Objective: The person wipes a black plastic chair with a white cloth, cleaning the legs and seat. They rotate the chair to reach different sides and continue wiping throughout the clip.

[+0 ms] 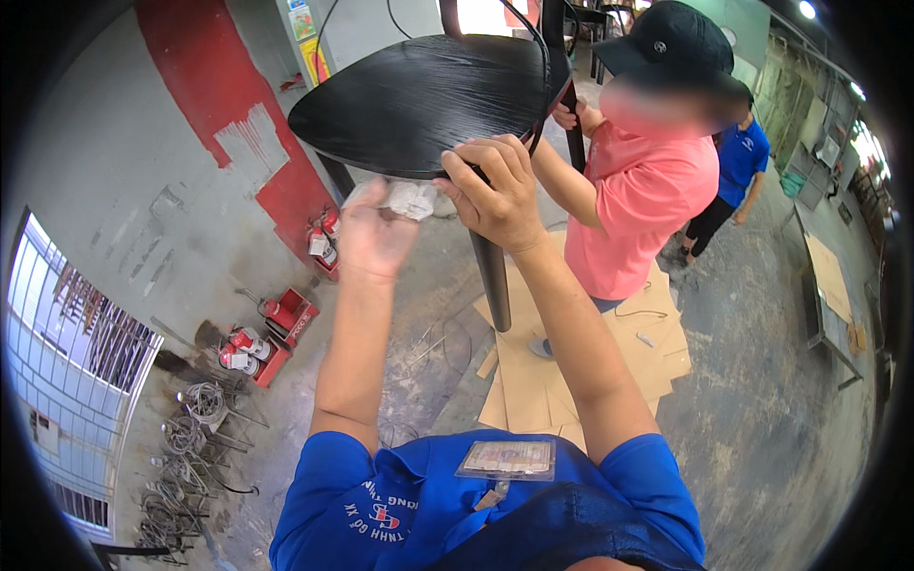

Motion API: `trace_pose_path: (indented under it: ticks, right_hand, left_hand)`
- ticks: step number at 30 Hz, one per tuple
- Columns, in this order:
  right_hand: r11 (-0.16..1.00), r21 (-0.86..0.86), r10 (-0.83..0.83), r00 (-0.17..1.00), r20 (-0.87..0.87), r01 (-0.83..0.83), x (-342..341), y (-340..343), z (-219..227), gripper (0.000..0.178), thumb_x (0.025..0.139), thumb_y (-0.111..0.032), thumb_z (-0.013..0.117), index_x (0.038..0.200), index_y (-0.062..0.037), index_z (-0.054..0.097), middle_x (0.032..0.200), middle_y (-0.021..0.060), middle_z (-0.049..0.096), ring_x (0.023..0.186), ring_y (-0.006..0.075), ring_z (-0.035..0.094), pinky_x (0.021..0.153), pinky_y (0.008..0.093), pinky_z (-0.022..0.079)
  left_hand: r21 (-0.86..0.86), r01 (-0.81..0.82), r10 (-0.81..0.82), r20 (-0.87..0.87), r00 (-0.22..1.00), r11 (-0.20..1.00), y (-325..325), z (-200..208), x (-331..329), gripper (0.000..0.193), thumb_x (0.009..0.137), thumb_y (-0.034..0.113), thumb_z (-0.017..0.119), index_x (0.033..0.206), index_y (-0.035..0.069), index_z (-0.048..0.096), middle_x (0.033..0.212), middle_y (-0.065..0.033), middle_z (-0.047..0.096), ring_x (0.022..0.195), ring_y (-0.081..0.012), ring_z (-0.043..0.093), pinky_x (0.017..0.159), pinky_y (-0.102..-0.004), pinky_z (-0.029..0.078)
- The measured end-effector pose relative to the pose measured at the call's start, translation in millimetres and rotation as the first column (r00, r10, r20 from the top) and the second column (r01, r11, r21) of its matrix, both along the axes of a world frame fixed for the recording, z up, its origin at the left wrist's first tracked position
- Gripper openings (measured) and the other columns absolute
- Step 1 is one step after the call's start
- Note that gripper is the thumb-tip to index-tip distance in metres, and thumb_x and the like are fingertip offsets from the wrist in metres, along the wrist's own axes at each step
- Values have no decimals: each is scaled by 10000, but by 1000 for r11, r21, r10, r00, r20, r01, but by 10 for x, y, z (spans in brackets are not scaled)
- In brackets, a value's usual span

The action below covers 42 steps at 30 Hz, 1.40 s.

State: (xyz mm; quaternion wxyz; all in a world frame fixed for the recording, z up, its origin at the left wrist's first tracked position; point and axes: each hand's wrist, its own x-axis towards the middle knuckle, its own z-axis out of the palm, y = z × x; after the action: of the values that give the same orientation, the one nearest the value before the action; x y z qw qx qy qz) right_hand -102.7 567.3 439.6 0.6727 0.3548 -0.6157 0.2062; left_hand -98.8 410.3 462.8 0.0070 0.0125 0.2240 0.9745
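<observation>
The black chair [419, 100] is filling the upper middle of the frame, its seat facing upward. The right hand [500, 190] is gripping the seat's near rim, fingers closing over the edge. Just left of it, the left hand [374, 233] is holding a crumpled white cloth [411, 201] at the underside, its fingertips blurring. The step in hand is apparently wiping under the rim; the next move is probably calling for steady support while the cloth is following the edge. At upper right, a co-worker [638, 181] is standing beside the chair; cardboard sheets [533, 381] are covering floor below.
</observation>
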Motion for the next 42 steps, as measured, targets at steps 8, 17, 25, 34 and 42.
trace_pose_path:
  ticks: [8, 17, 25, 34, 42]
  right_hand:
    - [999, 8, -36, 998, 45, 35, -14, -26, -50, 306, 650, -140, 771, 916, -82, 631, 897, 44, 560, 874, 225, 571, 784, 385, 446]
    - [997, 31, -71, 998, 2, 70, -17, -50, -101, 332, 652, -155, 770, 951, -88, 641, 932, 38, 590, 899, 204, 583, 817, 391, 445]
    - [999, 22, -23, 999, 28, 23, 10, -180, -103, 305, 647, -153, 740, 931, -102, 645, 928, 7, 589, 902, 190, 575, 823, 365, 427]
    - [999, 32, 15, 999, 31, -16, 173, 30, -29, 333, 631, -136, 762, 939, -96, 643, 880, 9, 589, 849, 208, 568, 817, 377, 424]
    - [982, -176, -56, 993, 100, 73, 306, -214, -434, 564, 795, -16, 639, 1326, -2, 448, 1426, 215, 324, 1359, 420, 249, 1067, 504, 291]
  left_hand:
    - [-50, -266, 258, -133, 957, 963, -517, 191, -714, 425, 992, 227, 260, 1311, -5, 418, 1411, -161, 404, 1300, -336, 387, 1104, -528, 272]
    - [-331, -158, 103, -178, 979, 930, -622, 75, -302, 377, 986, 242, 319, 1195, -15, 498, 1246, -157, 510, 1173, -257, 480, 1013, -422, 342]
    - [-184, -955, 134, -979, 156, -235, -24, -522, -177, 436, 999, 300, 334, 1241, -49, 435, 1226, -180, 450, 1121, -283, 428, 987, -388, 295]
    - [-457, -848, 555, -647, 523, 268, -1576, -214, -1626, 432, 969, 322, 444, 1124, -67, 550, 952, -150, 631, 922, -261, 610, 844, -360, 451]
    - [-208, -954, 637, -711, 298, 214, -539, -318, -778, 473, 995, 324, 391, 1103, -113, 538, 1120, -194, 556, 1102, -258, 521, 981, -361, 373]
